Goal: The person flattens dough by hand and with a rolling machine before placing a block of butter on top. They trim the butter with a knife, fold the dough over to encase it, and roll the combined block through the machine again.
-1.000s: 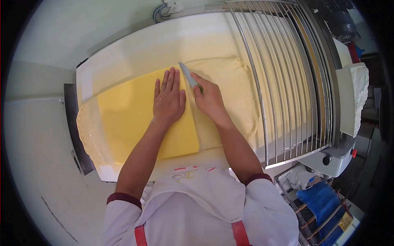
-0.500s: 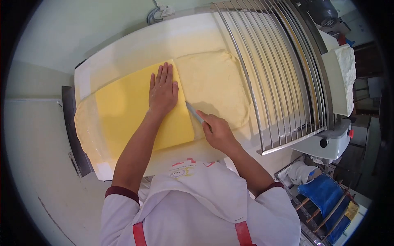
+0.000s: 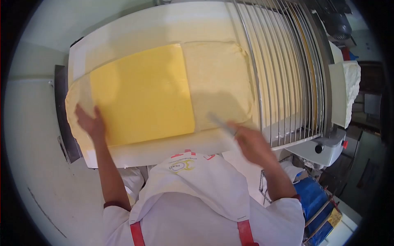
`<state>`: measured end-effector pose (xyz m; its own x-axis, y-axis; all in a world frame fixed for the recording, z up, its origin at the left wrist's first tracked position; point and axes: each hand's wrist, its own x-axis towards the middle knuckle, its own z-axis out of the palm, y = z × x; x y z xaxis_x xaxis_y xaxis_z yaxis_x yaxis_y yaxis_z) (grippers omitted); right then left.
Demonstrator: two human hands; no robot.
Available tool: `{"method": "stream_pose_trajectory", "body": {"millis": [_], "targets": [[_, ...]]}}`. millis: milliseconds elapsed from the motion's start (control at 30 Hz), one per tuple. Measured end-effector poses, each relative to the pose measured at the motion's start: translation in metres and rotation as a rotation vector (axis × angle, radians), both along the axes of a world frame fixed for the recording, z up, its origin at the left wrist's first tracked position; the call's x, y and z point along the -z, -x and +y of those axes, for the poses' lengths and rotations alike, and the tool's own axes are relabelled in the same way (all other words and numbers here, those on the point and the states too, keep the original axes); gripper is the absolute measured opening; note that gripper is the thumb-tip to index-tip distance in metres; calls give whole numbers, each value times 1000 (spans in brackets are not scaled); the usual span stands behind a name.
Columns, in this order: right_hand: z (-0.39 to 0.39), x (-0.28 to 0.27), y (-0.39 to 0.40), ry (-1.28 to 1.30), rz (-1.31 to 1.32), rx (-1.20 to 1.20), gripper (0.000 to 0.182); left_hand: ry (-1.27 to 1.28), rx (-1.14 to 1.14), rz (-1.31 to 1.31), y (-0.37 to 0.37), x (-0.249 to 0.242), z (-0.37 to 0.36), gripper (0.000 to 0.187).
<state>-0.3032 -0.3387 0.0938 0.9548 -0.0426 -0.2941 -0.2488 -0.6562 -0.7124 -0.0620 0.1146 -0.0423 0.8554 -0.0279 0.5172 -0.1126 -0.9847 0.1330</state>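
Item 1: yellow sheet [image 3: 141, 94], 1 pc., flat, lay atop the pale dough [image 3: 221, 78] on the white bed [image 3: 193, 20], dough showing past its L & R ends. Item 2: knife [image 3: 223, 124], 1 pc., blurred, in our R hand [image 3: 252, 143], fingers wrapped round the handle, blade angled over bare dough; contact w/ dough we couldn't tell. Item 3: our L hand [image 3: 93, 123], nothing seen in it, thumb & fingers spread wide at the sheet's L end; touch or hover, couldn't tell. Item 4: guard rack [image 3: 259, 102], metal rods, just R of dough. Handling notes, our judgement: we needed the blade lifted clear, as a dragged tip could've nicked the soft dough; a flat palm, not fingertips, on the sheet, since point pressure would prob. dent it; & straight edges unbuckled, knife well apart from L hand.
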Motion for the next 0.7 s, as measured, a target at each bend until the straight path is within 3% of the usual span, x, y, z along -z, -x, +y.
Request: {"method": "stream_pose_trajectory", "body": {"millis": [33,67,133,167,200,300,400,500,567,633,700], "targets": [[-12,-9,-23,45,-83,84,42,47,-112,50,3,-5,37,71],[-18,-28,-58,28,58,190,41,76,-467,290,12,-40,23,56],[-28,-11,-122,-32,-137,206,37,614,-287,654,13,-22,82,37],[-29,8,-159,65,-341,122,36,889,-171,804,15,-23,111,27],[-30,33,-197,180,-549,28,33,1016,-96,762,21,-40,101,18],[-10,56,-289,430,-234,2,32,1286,112,713,30,-66,67,10],[-31,102,-328,429,-255,-175,43,1287,-65,672,26,-81,34,8],[2,81,-285,498,-483,-193,68,1287,-45,672,12,-84,14,10],[35,81,-231,463,-335,-418,92,1410,7,721,4,-72,12,11],[62,71,-188,498,-212,-527,103,1392,123,601,13,-75,16,6],[69,70,-175,478,-237,-423,100,1377,272,462,40,-93,20,7]]}}
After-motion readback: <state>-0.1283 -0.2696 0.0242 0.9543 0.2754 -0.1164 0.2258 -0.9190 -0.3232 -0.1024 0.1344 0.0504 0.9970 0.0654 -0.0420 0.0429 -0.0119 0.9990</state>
